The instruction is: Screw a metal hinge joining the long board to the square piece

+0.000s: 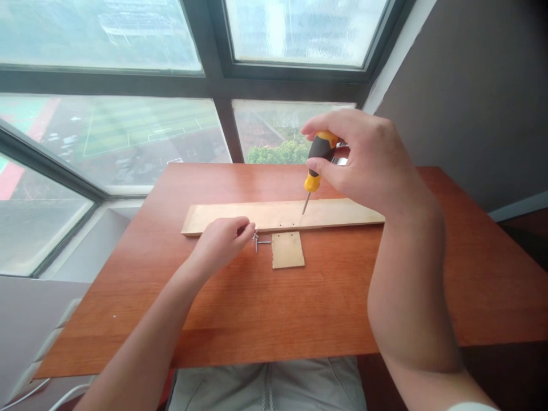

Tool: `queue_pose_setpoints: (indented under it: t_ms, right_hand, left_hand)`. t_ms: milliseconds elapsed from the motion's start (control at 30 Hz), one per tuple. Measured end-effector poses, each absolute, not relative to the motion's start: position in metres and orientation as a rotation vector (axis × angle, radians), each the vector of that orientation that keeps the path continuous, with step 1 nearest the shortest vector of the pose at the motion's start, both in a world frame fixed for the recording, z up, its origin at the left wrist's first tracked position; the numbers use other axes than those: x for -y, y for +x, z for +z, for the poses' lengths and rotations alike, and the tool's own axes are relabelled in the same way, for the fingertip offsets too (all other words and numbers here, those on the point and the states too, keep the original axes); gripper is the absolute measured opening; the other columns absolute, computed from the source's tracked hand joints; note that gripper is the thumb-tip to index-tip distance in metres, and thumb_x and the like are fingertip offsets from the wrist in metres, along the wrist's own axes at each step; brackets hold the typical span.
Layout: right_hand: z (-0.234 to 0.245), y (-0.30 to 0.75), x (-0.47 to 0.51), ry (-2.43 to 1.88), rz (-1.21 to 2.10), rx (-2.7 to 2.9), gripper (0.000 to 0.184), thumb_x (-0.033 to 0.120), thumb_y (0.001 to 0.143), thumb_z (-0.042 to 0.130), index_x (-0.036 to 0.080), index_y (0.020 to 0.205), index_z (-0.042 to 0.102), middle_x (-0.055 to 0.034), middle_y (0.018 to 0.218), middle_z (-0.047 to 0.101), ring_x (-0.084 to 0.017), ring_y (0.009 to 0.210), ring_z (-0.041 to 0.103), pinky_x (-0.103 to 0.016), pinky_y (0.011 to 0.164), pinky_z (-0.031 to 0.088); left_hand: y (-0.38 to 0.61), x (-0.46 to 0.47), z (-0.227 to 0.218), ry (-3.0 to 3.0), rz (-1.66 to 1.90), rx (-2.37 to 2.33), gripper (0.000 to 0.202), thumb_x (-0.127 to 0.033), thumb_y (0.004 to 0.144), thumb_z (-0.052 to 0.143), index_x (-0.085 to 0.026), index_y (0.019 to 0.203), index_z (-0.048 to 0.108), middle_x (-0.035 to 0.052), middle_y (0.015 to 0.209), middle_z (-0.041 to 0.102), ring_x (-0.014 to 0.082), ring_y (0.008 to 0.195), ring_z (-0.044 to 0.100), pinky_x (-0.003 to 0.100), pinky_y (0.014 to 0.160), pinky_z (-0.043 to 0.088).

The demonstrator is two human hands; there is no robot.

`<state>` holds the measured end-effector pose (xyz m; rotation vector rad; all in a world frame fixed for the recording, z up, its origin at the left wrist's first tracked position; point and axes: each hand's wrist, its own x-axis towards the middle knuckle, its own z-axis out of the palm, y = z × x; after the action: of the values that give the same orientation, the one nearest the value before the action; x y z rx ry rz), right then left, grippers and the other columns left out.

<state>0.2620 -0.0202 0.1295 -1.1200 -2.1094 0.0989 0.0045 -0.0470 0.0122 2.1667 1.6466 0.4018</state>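
My right hand (359, 148) grips a yellow and black screwdriver (322, 153) by its handle. Its metal shaft slants down, and the tip hovers over or touches a long pale wooden board (240, 212); I cannot tell which. Two small dark holes show near the board's front edge. Curled with thumb and fingers together, my left hand (226, 234) is at the board's front edge. Several metal screws (257, 244) lie right by its fingertips; whatever is pinched there is hidden. A small square wooden piece (288, 251) with two holes lies in front of the board.
The reddish-brown wooden table (257, 319) stands against framed windows (149, 134), with a grey wall (466, 103) on the right. White cables (71, 394) run below the table's left front corner. My lap in grey trousers (265, 385) is at the front edge.
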Motion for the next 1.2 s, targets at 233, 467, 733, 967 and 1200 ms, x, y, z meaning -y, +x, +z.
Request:
queue_pose_setpoints:
  t_ms: [233,467,733,967,1200]
  right_hand:
    - [0.129,0.261,0.020,-1.098,0.076,2.118,0.033,0.020,0.082,0.067,0.033,0.113,0.066,-0.0038,0.117,0.071,-0.029,0.101,0.067,-0.048,0.086,0.058]
    - [0.128,0.260,0.019,-1.098,0.063,2.132,0.035,0.018,0.082,0.067,0.031,0.114,0.066,-0.0045,0.116,0.071,-0.028,0.098,0.067,-0.049,0.085,0.058]
    - [0.131,0.255,0.022,-1.091,0.057,2.168,0.033,0.014,0.081,0.066,0.030,0.111,0.067,-0.0022,0.113,0.070,-0.024,0.095,0.066,-0.044,0.086,0.057]
    - [0.131,0.253,0.022,-1.078,0.079,2.196,0.032,0.016,0.084,0.064,0.030,0.112,0.067,-0.0017,0.112,0.070,-0.024,0.096,0.065,-0.042,0.085,0.056]
    - [0.130,0.255,0.021,-1.081,0.069,2.189,0.032,0.017,0.083,0.063,0.031,0.112,0.067,-0.0010,0.111,0.070,-0.024,0.096,0.065,-0.042,0.084,0.057]
  left_hand:
    - [-0.009,0.056,0.003,2.093,0.347,-1.591,0.041,-0.046,0.093,0.047,-0.020,0.063,0.057,-0.0014,0.055,0.051,0.0146,0.055,0.043,0.027,0.055,0.028]
    - [-0.008,0.062,-0.001,2.052,0.291,-1.514,0.036,-0.042,0.094,0.046,-0.021,0.078,0.071,0.0050,0.084,0.074,0.0216,0.078,0.064,0.028,0.068,0.040]
    - [0.001,0.066,-0.012,2.118,0.305,-1.538,0.041,-0.045,0.098,0.042,-0.022,0.069,0.058,0.0036,0.071,0.068,0.0197,0.067,0.059,0.027,0.061,0.034]
    - [0.006,0.067,-0.014,2.063,0.339,-1.577,0.040,-0.046,0.096,0.046,-0.021,0.068,0.059,0.0029,0.071,0.069,0.0186,0.065,0.059,0.027,0.061,0.036]
    - [-0.007,0.064,-0.013,1.838,0.480,-1.399,0.027,-0.041,0.090,0.056,-0.020,0.083,0.071,0.0039,0.081,0.074,0.0200,0.077,0.066,0.029,0.071,0.048]
